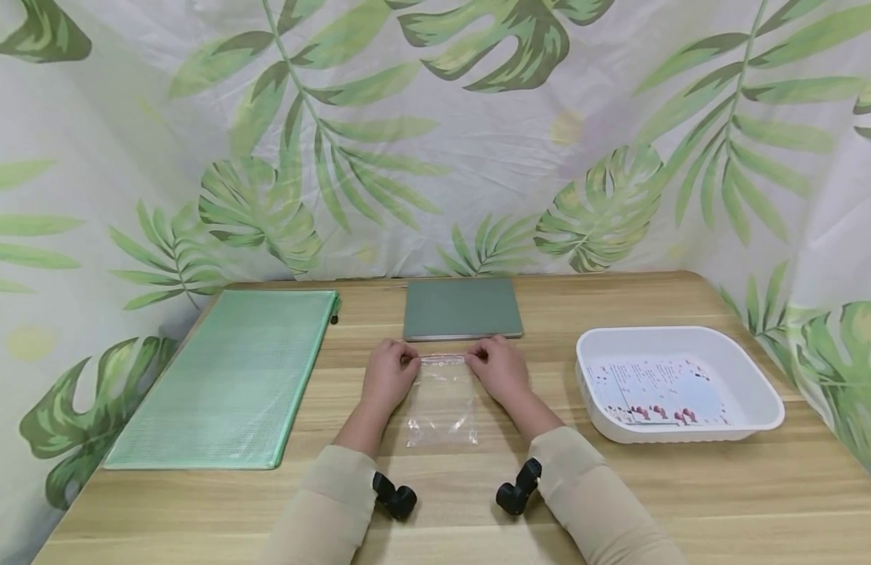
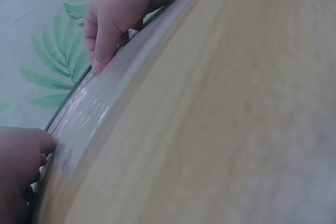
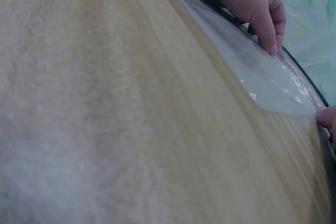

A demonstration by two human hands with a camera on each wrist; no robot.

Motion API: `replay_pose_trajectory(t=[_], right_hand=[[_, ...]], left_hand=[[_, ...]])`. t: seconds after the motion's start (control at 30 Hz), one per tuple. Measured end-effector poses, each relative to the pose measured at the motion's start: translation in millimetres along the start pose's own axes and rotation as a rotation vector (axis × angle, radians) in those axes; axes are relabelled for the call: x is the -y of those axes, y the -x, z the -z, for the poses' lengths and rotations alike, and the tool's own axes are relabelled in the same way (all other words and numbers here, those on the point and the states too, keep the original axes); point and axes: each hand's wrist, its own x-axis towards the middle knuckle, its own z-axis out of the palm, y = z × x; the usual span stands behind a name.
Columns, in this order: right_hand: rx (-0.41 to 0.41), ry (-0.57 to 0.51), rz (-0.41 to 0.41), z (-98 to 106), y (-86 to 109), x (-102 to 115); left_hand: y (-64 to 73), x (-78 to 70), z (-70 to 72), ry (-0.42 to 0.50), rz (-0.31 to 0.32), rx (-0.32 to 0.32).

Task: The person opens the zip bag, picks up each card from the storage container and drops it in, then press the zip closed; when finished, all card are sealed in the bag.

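Observation:
A clear zip-lock bag (image 1: 442, 404) with a red line along its top lies flat on the wooden table, its zip edge towards the back. At the bag's top left corner, the left hand (image 1: 391, 373) pinches the edge between thumb and fingers. The right hand (image 1: 501, 369) pinches the top right corner in the same way. Both wrist views show the bag (image 2: 86, 114) stretched between the two hands, with the right hand (image 2: 123, 3) higher in the left wrist view. Just behind the hands lies a dark green notebook (image 1: 464, 308).
To the left lies a green mesh zipper pouch (image 1: 224, 377) with a black zip pull. A white plastic basin (image 1: 679, 433) stands to the right, with a printed sheet (image 1: 657, 388) in it. A leaf-patterned curtain (image 1: 478, 157) hangs behind the wooden table (image 1: 442, 541).

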Motion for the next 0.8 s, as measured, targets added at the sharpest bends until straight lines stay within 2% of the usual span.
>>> replay_pose_trajectory(t=[0.17, 0.37, 0.53, 0.7, 0.8], right_hand=[[0.006, -0.102, 0.004, 4.9, 5.3, 1.1], [0.045, -0.333, -0.051, 18.2, 19.5, 3.2], [0.056, -0.462, -0.098, 31.3, 34.6, 2.3], [0.171, -0.621, -0.111, 45.3, 44.2, 4.1], [0.256, -0.639, -0.110, 52.9, 47.6, 5.7]], left_hand=[[2.5, -0.9, 3.7, 0.101, -0.009, 0.009], [8.8, -8.0, 8.5, 0.341, 0.080, 0.065], [14.8, -19.6, 9.9, 0.525, 0.082, 0.081], [22.5, -31.6, 14.8, 0.583, 0.035, 0.158], [26.1, -38.9, 18.7, 0.587, 0.007, 0.197]])
